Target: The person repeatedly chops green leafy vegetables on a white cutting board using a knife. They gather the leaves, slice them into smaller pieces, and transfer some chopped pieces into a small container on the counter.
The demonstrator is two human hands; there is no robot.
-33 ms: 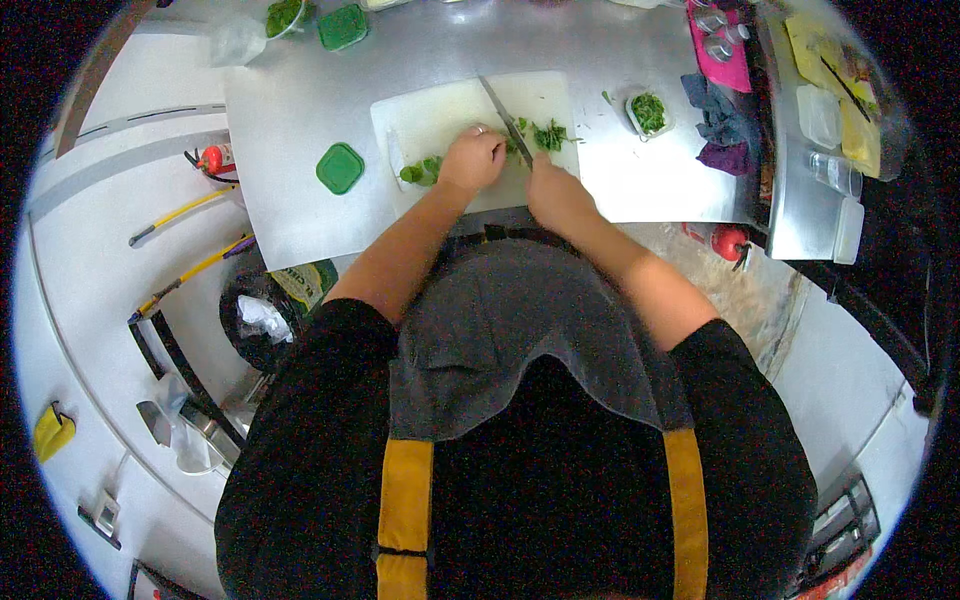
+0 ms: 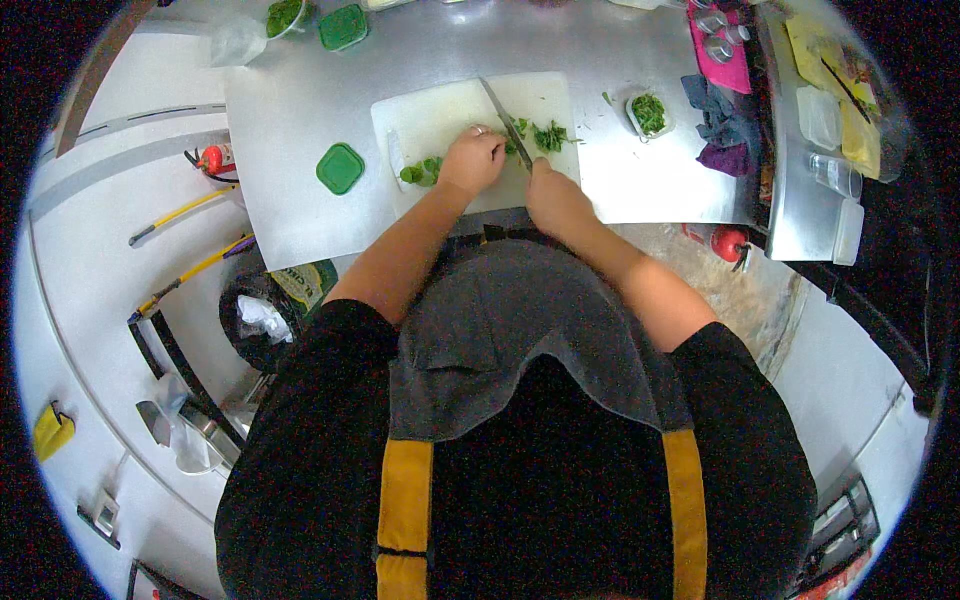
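Herbs (image 2: 545,135), green and leafy, lie on the white cutting board (image 2: 430,110) near the middle of the steel bench (image 2: 290,110), and I judge the step in hand to be chopping them. My right hand (image 2: 555,195) has its grip closed around the handle of a knife (image 2: 505,120), whose blade runs out toward 11 o'clock across the board. My left hand (image 2: 472,160) sits just beside the blade with its fingers curled down onto the greens, pinning them. A second small clump of leaves (image 2: 420,172) lies at 9 o'clock from that hand, still whole as far as I can tell.

By my reading, the next move calls for keeping the curled fingertips clear of the edge while the uncut clump is fed under the blade.

As for containers, 1 small tub (image 2: 648,112) at 3 o'clock from the board holds green herbs. A green lid (image 2: 340,168) lies flat on the bench at 9 o'clock from the board; another green-lidded tub (image 2: 343,26) sits at the far edge, beside a bowl of greens (image 2: 285,15). Clear tubs (image 2: 820,115) stand on a side shelf at the right; I cannot tell their contents. A lined bin (image 2: 255,320) stands on the floor at 7 o'clock.
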